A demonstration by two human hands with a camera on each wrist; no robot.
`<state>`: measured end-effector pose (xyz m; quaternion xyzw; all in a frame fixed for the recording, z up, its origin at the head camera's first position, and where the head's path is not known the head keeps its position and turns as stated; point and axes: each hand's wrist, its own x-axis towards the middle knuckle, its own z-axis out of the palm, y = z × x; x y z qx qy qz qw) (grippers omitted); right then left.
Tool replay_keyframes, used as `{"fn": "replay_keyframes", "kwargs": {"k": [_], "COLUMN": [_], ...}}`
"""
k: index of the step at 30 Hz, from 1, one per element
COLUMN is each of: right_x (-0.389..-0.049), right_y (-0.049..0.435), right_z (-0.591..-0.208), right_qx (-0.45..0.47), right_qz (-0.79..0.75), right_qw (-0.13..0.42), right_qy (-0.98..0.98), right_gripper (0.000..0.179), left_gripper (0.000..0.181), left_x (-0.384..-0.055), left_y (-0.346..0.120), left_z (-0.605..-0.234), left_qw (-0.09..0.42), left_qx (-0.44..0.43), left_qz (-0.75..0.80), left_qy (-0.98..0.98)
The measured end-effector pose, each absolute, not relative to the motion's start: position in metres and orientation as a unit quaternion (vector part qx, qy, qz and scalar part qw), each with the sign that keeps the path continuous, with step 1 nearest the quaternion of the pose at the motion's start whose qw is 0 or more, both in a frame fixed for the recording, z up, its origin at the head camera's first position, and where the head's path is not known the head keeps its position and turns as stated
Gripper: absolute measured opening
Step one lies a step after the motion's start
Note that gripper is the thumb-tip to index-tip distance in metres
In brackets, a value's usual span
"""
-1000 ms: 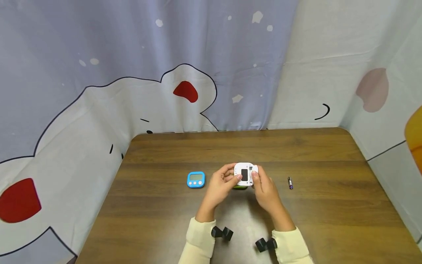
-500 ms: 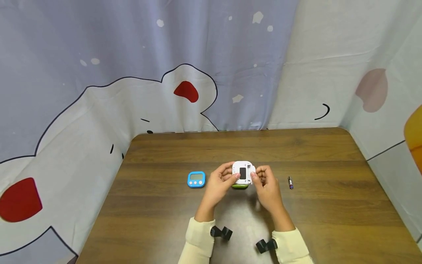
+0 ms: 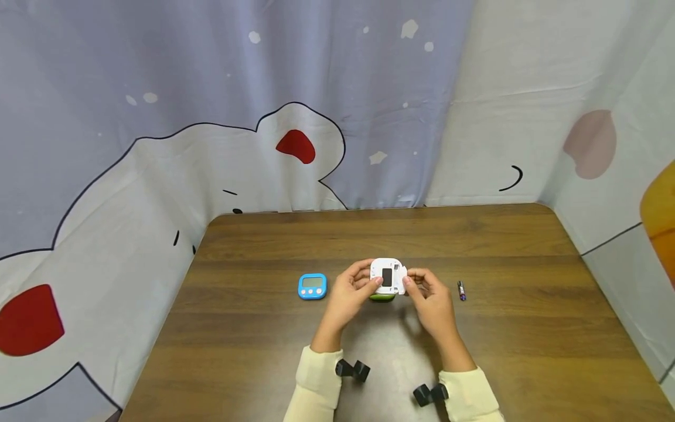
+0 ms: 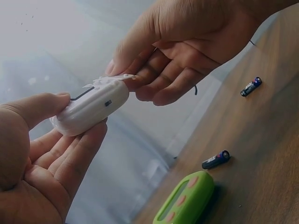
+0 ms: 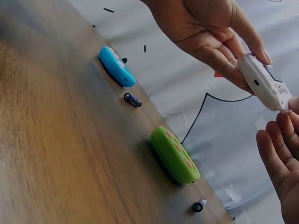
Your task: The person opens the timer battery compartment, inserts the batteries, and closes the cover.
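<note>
A white digital timer (image 3: 384,267) is held up over the table, its back with a dark rectangle facing up. My left hand (image 3: 345,299) grips its left side, thumb on the back and fingers underneath. At the right edge my right hand (image 3: 433,303) pinches a thin white battery cover (image 4: 120,78) between thumb and index finger; it juts out past the timer's body. The other right fingers are loosely curled. Below the white timer lies a green timer (image 5: 173,156), mostly hidden in the head view.
On the wooden table (image 3: 253,351), a blue timer (image 3: 313,286) lies left of the hands. One small battery (image 3: 461,291) lies to the right; another battery (image 5: 132,100) sits between the blue and green timers. A printed curtain (image 3: 369,117) hangs behind.
My right thumb has moved from the white timer's back out to its right edge, and the white cover now sticks out there. The white timer has shifted slightly left.
</note>
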<state>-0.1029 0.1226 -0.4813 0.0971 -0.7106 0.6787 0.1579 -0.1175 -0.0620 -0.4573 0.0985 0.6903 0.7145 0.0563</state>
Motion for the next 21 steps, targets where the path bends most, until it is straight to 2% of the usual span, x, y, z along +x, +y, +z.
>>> {"fn": "replay_keyframes", "kwargs": {"k": [9, 21], "right_x": [-0.113, -0.108], "right_y": [0.136, 0.152], "right_z": [-0.503, -0.508], "right_qx": [0.09, 0.072], "right_qz": [0.713, 0.735], "right_qw": [0.12, 0.101], "right_qy": [-0.685, -0.666], "right_gripper": [0.012, 0.017], "left_gripper": [0.042, 0.044], "left_x": [-0.119, -0.118], "left_y": [-0.058, -0.059], "left_z": [-0.458, -0.46], "left_qw": [0.06, 0.066], "left_qx": [0.107, 0.101], "left_qz": [0.718, 0.712], "left_qy": [0.685, 0.692]}}
